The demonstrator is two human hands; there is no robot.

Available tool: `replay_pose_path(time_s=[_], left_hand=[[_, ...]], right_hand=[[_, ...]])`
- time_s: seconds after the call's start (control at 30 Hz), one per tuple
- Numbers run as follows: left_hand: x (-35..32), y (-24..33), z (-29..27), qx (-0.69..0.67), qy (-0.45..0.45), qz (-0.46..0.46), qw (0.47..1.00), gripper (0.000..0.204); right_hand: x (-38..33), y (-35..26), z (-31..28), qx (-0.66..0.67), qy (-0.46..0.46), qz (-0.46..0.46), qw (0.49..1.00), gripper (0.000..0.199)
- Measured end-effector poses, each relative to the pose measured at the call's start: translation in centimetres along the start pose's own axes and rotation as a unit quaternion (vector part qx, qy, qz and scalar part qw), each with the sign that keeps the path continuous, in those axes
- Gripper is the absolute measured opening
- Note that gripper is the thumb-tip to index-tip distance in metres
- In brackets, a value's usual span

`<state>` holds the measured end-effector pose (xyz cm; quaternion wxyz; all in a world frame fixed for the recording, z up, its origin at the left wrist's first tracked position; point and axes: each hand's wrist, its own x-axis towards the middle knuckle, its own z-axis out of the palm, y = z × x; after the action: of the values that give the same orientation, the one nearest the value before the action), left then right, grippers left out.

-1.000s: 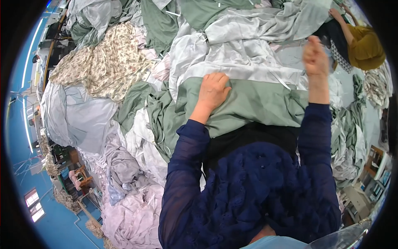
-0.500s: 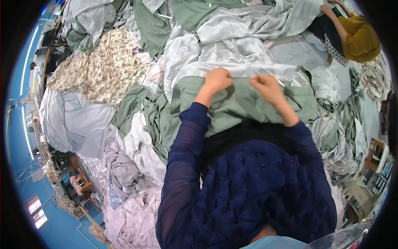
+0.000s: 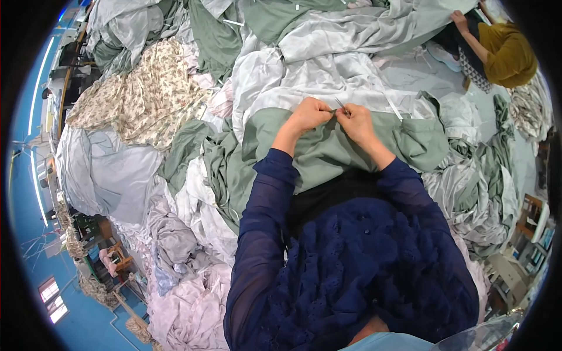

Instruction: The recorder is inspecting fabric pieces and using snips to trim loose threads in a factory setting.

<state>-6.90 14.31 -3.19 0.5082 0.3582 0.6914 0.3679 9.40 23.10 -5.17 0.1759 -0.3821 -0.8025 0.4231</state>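
Note:
A green cloth (image 3: 328, 152) lies gathered across my lap, its far edge raised between my hands. My left hand (image 3: 310, 115) is closed in a pinch on that edge. Close beside it, my right hand (image 3: 358, 124) is closed around a small pair of metal thread snips (image 3: 342, 106). The blades point up and away, right by the pinched edge. Whether they touch the cloth is too small to tell. White cloth (image 3: 316, 82) spreads just beyond the green edge.
A cream floral cloth (image 3: 146, 93) and a grey-blue cloth (image 3: 105, 169) are heaped to the left. Pale pink fabric (image 3: 193, 298) piles up at lower left. Crumpled green and white cloth (image 3: 480, 187) lies to the right. A co-worker in a mustard top (image 3: 509, 55) handles fabric at far right.
My right hand has moved left to meet my left hand, and the snips now show in it. The co-worker's hand and the cloth there have shifted slightly.

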Motion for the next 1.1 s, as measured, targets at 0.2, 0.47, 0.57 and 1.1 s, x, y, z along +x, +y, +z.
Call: replay_pose_path(time_s=[0.2, 0.47, 0.57, 1.1], left_hand=[[0.0, 0.7, 0.1, -0.028, -0.006, 0.001, 1.0, 0.011], [-3.5, 5.3, 2.9, 0.084, 0.104, 0.313, 0.94, 0.074], [-8.3, 10.0, 6.0, -0.17, -0.176, 0.246, 0.938, 0.102], [-23.0, 9.4, 1.6, -0.16, 0.078, 0.226, 0.958, 0.01]], right_hand=[[0.3, 2.0, -3.5, 0.184, 0.107, 0.01, 0.977, 0.019], [-4.1, -5.5, -13.4, 0.12, -0.062, 0.007, 0.991, 0.01], [-6.0, -7.1, -13.2, 0.123, -0.13, -0.034, 0.983, 0.01], [-12.5, -3.0, -12.9, 0.198, -0.302, 0.101, 0.927, 0.015]])
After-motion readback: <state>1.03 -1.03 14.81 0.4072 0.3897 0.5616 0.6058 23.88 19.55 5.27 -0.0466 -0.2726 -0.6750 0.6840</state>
